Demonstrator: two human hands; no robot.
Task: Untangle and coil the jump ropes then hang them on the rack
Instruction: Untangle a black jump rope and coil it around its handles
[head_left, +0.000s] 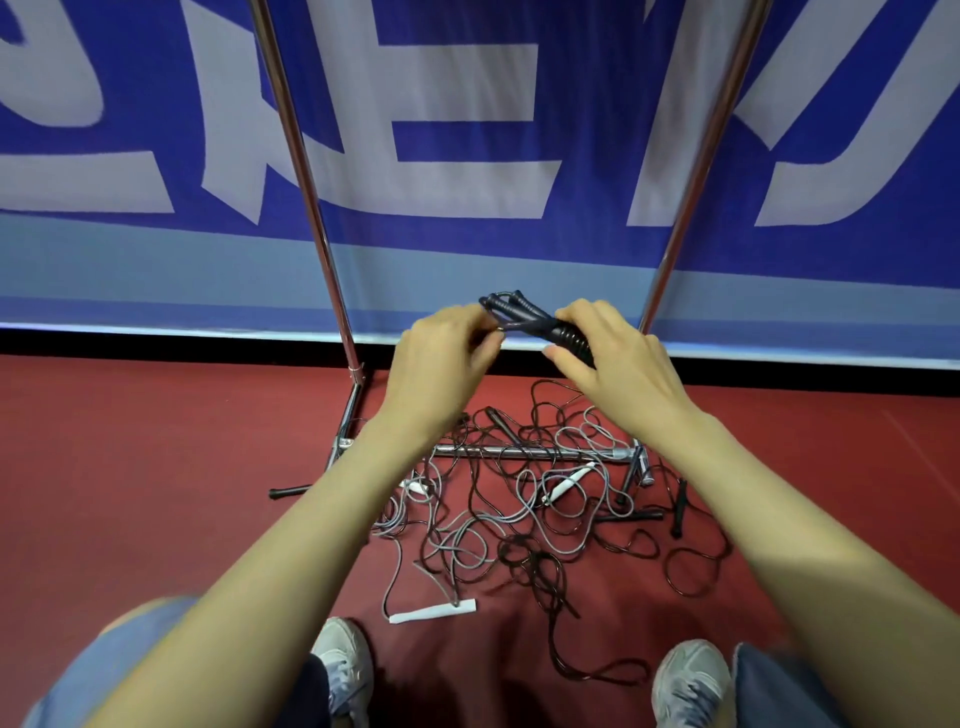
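Right hand (613, 358) gripping coil (524, 317), left hand (441, 358) pinching its loops, stopping unravelling; tangle (519, 519) lying at rack (332, 260) foot.

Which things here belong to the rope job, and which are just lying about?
Job: coiled black rope, gripped by left hand and right hand; tangled rope pile on floor; metal rack.
Just there: blue banner; grey shoes.

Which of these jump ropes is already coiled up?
The dark rope held between the left hand and right hand, wound into a tight bundle; the black and grey ropes on the floor lie tangled.
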